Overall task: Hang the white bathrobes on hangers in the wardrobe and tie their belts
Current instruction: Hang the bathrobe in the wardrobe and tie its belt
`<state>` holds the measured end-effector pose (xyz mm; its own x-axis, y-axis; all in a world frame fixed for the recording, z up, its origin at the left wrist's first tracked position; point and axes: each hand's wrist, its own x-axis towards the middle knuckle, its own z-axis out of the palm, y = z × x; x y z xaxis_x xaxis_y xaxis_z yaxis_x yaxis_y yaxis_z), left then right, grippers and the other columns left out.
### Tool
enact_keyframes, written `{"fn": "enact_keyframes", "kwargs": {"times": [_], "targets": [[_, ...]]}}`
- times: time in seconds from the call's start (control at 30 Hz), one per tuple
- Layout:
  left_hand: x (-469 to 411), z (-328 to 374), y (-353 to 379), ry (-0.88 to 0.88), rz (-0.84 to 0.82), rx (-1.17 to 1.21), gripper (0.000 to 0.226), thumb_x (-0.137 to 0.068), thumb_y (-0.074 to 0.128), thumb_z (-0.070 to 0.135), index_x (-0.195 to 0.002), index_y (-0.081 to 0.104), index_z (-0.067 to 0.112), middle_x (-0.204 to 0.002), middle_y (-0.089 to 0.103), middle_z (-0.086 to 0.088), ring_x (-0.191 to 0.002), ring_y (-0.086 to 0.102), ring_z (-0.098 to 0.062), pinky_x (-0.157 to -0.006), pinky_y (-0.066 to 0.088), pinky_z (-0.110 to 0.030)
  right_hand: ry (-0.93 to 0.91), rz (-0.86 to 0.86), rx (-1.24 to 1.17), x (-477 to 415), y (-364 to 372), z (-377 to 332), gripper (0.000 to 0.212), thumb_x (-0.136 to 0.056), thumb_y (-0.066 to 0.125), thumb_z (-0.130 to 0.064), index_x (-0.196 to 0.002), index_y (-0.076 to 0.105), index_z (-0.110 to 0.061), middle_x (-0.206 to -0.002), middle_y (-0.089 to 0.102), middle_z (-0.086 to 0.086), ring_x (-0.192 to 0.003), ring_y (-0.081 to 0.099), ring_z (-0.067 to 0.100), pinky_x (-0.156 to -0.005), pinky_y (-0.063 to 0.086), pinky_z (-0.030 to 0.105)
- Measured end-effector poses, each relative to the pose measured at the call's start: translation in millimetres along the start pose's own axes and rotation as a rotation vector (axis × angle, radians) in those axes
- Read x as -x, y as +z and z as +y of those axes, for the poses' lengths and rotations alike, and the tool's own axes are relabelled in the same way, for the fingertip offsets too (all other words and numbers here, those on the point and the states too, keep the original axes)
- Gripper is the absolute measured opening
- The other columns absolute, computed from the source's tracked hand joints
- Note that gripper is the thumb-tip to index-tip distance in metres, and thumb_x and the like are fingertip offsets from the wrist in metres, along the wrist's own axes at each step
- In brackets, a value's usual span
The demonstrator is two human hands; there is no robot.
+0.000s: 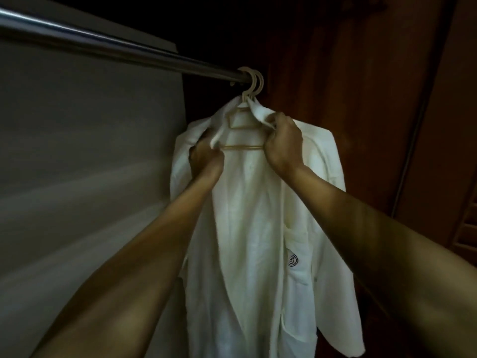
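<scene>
The white bathrobe (pixel 258 228) is hung on a beige hanger (pixel 242 147) from the rail (pixel 103 45). Its collar is pinched between the curled fingers of the right hand (pixel 284 143). The opposite lapel is gripped by the left hand (pixel 206 158), whose fingertips are hidden under cloth. The hem is cut off below.

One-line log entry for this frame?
phase: collar adjust | left hand: grips bathrobe lapel | right hand: pinches collar | hanger: carries bathrobe, hooked over rail | front: open
</scene>
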<state>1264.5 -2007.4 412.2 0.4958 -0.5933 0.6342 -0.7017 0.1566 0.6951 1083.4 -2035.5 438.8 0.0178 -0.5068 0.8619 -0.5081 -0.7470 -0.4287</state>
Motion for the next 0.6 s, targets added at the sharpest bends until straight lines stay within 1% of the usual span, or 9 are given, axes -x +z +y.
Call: {"fn": "enact_keyframes", "kwargs": {"times": [0.07,0.13,0.2,0.3,0.37,0.4,0.47,0.53,0.6], "targets": [[17.0,15.7,12.9,0.117,-0.056,0.044,0.044,-0.1,0.046,0.023,-0.142,0.058,0.018,-0.141,0.061,-0.006,-0.131,0.055,-0.022,-0.104,0.036,-0.02,-0.011,0.044,-0.061,-2.0,11.9,-9.5,0.025,-0.091,0.051,-0.014,-0.108,0.069,-0.01,-0.106,0.071,0.005,-0.1,0.066,0.021,-0.084,0.053,0.036],[35.5,25.9,21.6,0.243,-0.053,0.074,0.048,-0.096,0.042,0.027,-0.138,0.063,0.021,-0.13,0.069,-0.002,-0.12,0.063,-0.02,-0.101,0.043,-0.023,-0.018,0.043,-0.12,1.9,23.5,-12.3,0.019,-0.096,0.055,-0.023,-0.102,0.068,-0.011,-0.098,0.071,0.002,-0.092,0.067,0.016,-0.079,0.053,0.032],[47.7,25.8,23.7,0.272,-0.054,0.148,0.046,-0.1,0.043,0.025,-0.143,0.058,0.024,-0.127,0.07,-0.002,-0.115,0.066,-0.019,-0.099,0.051,-0.03,0.005,0.002,-0.145,6.5,29.0,-5.7,0.012,-0.095,0.057,-0.018,-0.103,0.061,-0.01,-0.091,0.067,-0.001,-0.082,0.064,0.011,-0.073,0.052,0.026],[56.1,3.5,19.4,0.181,-0.114,0.098,0.058,-0.103,0.048,0.021,-0.157,0.03,0.03,-0.124,0.067,-0.009,-0.107,0.067,-0.023,-0.09,0.056,-0.037,0.026,-0.044,-0.111,19.8,28.1,8.3,0.027,-0.09,0.061,-0.014,-0.113,0.048,-0.012,-0.085,0.058,-0.004,-0.072,0.055,0.001,-0.059,0.038,0.008],[68.8,-21.9,18.6,0.034,-0.123,0.064,0.071,-0.102,0.051,0.023,-0.161,0.011,0.031,-0.098,0.069,-0.008,-0.08,0.068,-0.018,-0.067,0.055,-0.028,0.039,-0.046,-0.114,40.8,30.2,18.9,0.039,-0.086,0.065,-0.012,-0.119,0.046,-0.012,-0.088,0.056,0.0,-0.074,0.054,0.003,-0.06,0.036,0.007],[78.4,-35.2,18.9,-0.05,-0.124,0.074,0.071,-0.101,0.052,0.024,-0.159,0.012,0.032,-0.088,0.066,-0.005,-0.07,0.066,-0.016,-0.059,0.053,-0.026,0.072,-0.043,-0.112,55.0,32.2,24.4,0.042,-0.083,0.067,-0.011,-0.119,0.046,-0.014,-0.092,0.056,0.001,-0.076,0.054,0.006,-0.063,0.036,0.008],[96.9,-67.6,27.1,-0.144,-0.176,0.027,0.052,-0.097,0.054,0.024,-0.146,0.036,0.023,-0.087,0.064,-0.002,-0.071,0.064,-0.017,-0.059,0.049,-0.027,0.169,-0.025,-0.086,84.2,38.8,37.1,0.038,-0.079,0.067,-0.012,-0.111,0.049,-0.015,-0.097,0.055,0.001,-0.081,0.053,0.013,-0.068,0.039,0.015],[115.3,-99.8,35.2,-0.18,-0.286,-0.061,0.027,-0.091,0.055,0.025,-0.115,0.061,0.014,-0.087,0.065,0.0,-0.079,0.066,-0.023,-0.065,0.043,-0.026,0.25,-0.059,-0.031,113.5,46.5,52.6,0.024,-0.078,0.066,-0.013,-0.096,0.05,-0.016,-0.09,0.051,-0.003,-0.081,0.051,0.018,-0.069,0.039,0.026],[130.2,-116.9,36.4,-0.229,-0.322,-0.063,0.018,-0.089,0.055,0.029,-0.093,0.066,0.016,-0.078,0.063,0.004,-0.075,0.065,-0.021,-0.062,0.04,-0.025,0.312,-0.152,0.04,143.1,52.2,70.9,0.021,-0.079,0.065,-0.015,-0.085,0.045,-0.016,-0.08,0.044,-0.005,-0.074,0.047,0.02,-0.066,0.035,0.031]]}}
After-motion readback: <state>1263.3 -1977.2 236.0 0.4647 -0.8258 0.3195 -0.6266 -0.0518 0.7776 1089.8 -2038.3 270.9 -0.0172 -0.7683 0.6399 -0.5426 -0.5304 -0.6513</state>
